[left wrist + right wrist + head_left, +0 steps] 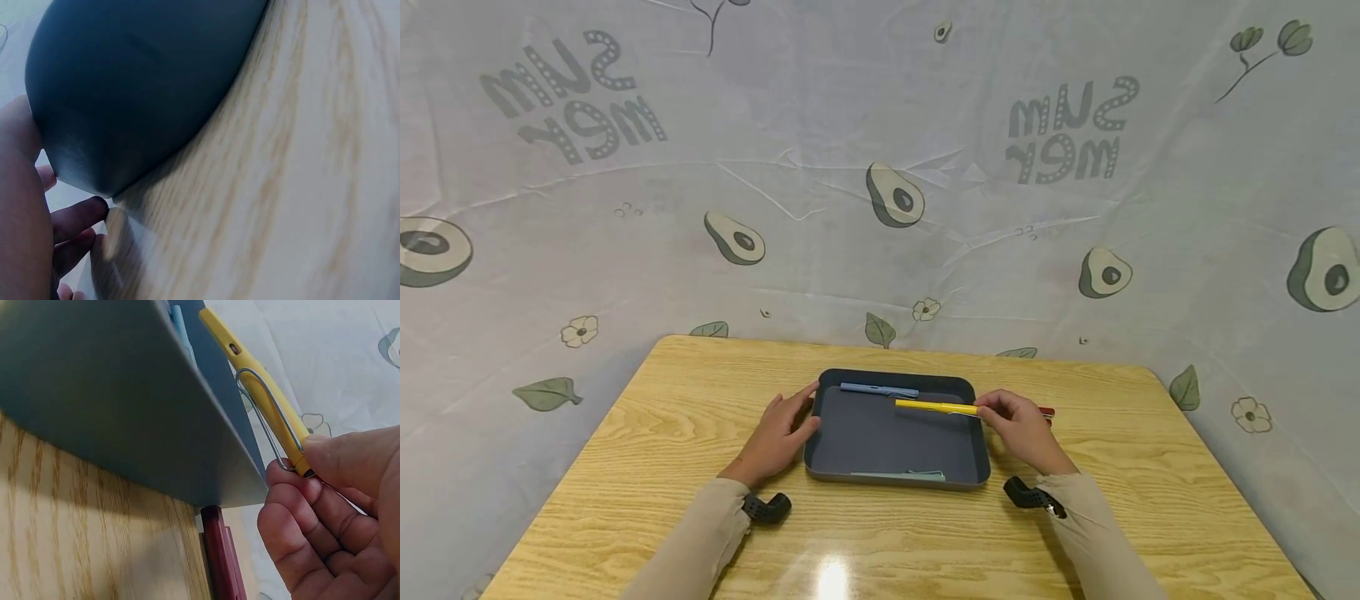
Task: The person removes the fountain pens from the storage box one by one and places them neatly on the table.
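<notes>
A dark grey tray (887, 442) lies on the wooden table. My right hand (1018, 429) pinches a yellow pen (934, 407) by its capped end, thumb against fingers, and the pen reaches over the tray's right rim. In the right wrist view the yellow pen (269, 394) shows a wire clip and a small window in its barrel. Inside the tray, a blue pen (878, 389) lies along the far side and a pale green pen (898, 476) along the near side. My left hand (778, 437) touches the tray's left edge with extended fingers.
Dark red pens (222, 556) lie on the table just right of the tray, partly hidden by my right hand in the head view. The wooden table (700, 400) ends at a printed cloth backdrop (820, 208).
</notes>
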`<control>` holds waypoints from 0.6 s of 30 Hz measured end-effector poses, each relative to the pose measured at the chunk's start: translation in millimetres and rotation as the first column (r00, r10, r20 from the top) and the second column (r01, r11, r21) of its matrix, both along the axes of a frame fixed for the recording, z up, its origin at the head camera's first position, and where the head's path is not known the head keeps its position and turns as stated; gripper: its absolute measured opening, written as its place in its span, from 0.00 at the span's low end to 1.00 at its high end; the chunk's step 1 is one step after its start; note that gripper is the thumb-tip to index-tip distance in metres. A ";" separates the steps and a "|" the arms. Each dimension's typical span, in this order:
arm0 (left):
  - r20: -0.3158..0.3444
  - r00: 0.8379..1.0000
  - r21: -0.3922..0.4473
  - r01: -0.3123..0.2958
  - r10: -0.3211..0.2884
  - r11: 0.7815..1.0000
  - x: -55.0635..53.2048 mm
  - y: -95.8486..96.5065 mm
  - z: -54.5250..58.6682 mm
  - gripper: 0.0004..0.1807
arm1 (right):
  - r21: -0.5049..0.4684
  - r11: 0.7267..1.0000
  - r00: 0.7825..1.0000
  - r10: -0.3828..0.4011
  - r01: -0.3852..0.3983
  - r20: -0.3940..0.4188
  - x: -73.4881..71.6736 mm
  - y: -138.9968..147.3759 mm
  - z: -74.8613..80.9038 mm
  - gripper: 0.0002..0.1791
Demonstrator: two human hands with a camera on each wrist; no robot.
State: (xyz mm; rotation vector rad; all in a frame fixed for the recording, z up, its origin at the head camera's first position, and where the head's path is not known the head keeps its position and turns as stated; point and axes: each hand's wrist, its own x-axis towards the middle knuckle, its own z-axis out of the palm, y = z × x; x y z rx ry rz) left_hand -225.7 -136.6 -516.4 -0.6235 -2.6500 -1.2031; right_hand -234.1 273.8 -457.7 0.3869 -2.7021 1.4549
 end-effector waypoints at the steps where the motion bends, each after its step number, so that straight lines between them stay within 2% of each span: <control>1: 0.001 1.000 -0.001 -0.002 0.002 1.000 -0.1 -0.1 -0.4 0.32 | -0.001 1.000 1.000 -0.002 0.002 0.002 0.2 0.9 -0.3 0.10; 9: -0.001 1.000 -0.001 0.000 0.000 1.000 0.2 1.1 1.2 0.32 | 0.032 0.999 0.999 -0.031 0.032 -0.019 3.1 19.9 4.6 0.11; 18: -0.015 1.000 0.016 0.002 -0.002 1.000 2.0 1.6 3.1 0.32 | 0.090 0.993 0.996 -0.076 0.080 -0.043 15.2 63.1 13.3 0.15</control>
